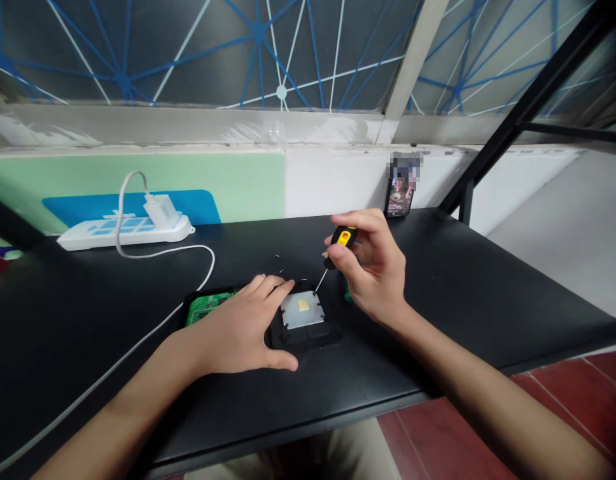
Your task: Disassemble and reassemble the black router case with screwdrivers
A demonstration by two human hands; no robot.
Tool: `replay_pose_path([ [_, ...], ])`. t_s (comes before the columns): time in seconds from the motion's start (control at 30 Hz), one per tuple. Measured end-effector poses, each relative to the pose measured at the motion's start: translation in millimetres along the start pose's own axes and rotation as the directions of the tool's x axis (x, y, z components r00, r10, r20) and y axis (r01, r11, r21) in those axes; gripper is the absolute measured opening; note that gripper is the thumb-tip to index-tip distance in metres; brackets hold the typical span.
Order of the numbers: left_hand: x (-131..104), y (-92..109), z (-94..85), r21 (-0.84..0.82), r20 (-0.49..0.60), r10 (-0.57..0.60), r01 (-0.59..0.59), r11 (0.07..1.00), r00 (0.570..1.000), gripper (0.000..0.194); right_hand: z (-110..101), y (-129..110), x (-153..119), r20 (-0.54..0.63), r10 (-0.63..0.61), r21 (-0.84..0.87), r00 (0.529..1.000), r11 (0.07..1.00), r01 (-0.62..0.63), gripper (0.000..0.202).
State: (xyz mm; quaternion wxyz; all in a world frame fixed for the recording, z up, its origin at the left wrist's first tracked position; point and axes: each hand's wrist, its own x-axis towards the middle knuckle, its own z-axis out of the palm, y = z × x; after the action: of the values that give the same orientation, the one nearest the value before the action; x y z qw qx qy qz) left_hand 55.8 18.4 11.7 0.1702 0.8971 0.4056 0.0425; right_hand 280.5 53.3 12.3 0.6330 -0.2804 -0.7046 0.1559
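My right hand (371, 263) grips a black and yellow screwdriver (344, 237), its thin shaft slanting down to the left. The tip meets the upper right corner of a silver metal plate (294, 317) with a pale yellow square pad (303, 305) on it. That plate sits in a black housing (313, 333). My left hand (243, 327) lies over the housing's left side, fingers spread and thumb toward the front. Partly hidden behind it is a green circuit board (208, 307). Something green shows beneath my right hand, mostly hidden.
Several tiny screws (281, 271) lie on the black table (368, 380) behind the housing. A white power strip (98, 233) with a plugged-in charger (161, 211) stands at the back left, its white cable (153, 333) running forward. A phone (402, 190) leans against the wall.
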Motion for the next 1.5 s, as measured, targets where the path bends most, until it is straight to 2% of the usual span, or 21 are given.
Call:
replay_pose_path([
  [0.13,0.3,1.0,-1.1,0.014,0.013,-0.009,0.008,1.000,1.000,0.101,1.1,-0.7,0.4,-0.025,-0.015,-0.033,1.000,0.999,0.014,0.033],
  [0.27,0.9,0.9,-0.5,0.023,0.017,-0.008,0.007,1.000,1.000,0.101,0.5,-3.1,-1.8,0.055,0.076,0.045,0.996,0.996,-0.079,0.035],
  [0.4,0.7,0.7,-0.3,0.029,0.021,-0.010,0.009,1.000,1.000,0.103,-0.7,-2.9,-2.8,0.091,0.069,0.105,0.993,0.991,-0.079,0.032],
  [0.63,0.7,1.5,-1.2,0.033,0.022,-0.010,0.010,0.999,1.000,0.101,0.6,0.9,-0.7,-0.036,0.017,-0.064,0.999,0.998,-0.020,0.030],
  [0.77,0.8,0.7,-0.2,0.028,0.014,-0.002,0.002,1.000,1.000,0.102,-1.4,0.2,-0.9,-0.005,0.057,-0.009,0.998,0.998,-0.057,0.031],
  [0.93,0.1,1.6,-1.7,0.016,0.011,0.006,-0.006,1.000,1.000,0.099,-3.8,-0.2,-2.1,0.048,0.041,0.041,0.998,0.998,-0.043,0.030],
  [1.07,0.4,2.5,-3.0,0.023,0.024,-0.007,0.007,1.000,1.000,0.101,-3.3,1.6,-0.3,0.018,-0.003,-0.071,1.000,0.997,0.004,0.031],
  [1.17,0.6,1.6,-2.0,0.026,0.030,-0.011,0.011,1.000,0.999,0.102,-2.9,2.9,0.8,0.019,-0.024,-0.124,1.000,0.992,0.026,0.041],
  [1.3,-0.1,0.1,0.9,0.007,0.014,-0.002,0.002,1.000,1.000,0.103,-2.3,1.9,-0.5,0.016,0.032,-0.079,0.999,0.996,-0.031,0.048],
  [1.5,-0.1,1.2,2.3,-0.011,-0.002,0.010,-0.010,1.000,1.000,0.099,-1.2,1.1,-1.4,0.014,0.069,-0.038,0.997,0.997,-0.069,0.040],
])
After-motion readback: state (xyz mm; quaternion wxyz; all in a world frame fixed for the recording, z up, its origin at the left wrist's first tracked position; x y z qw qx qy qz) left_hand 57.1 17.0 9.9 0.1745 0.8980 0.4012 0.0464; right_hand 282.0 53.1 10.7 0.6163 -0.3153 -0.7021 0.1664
